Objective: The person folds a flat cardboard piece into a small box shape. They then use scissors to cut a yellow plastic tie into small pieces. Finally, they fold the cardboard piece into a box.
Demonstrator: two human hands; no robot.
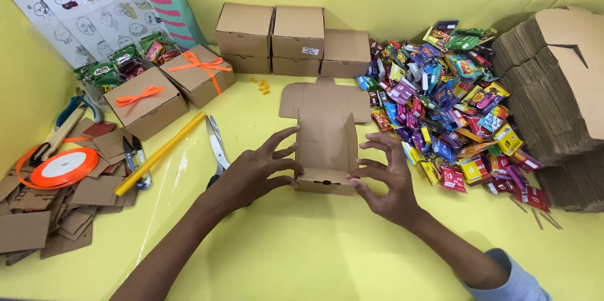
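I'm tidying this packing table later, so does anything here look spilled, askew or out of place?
Mostly orderly. The cardboard scraps lie scattered loose at the left edge, and a few small yellow bits sit stray near the closed boxes. The half-folded box between the left hand and right hand looks undamaged.

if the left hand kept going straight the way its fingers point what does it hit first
The left hand points rightward at the half-folded brown cardboard box; its fingers already appear to touch the box's near side wall, so that wall comes first. Beyond it sits the right hand.
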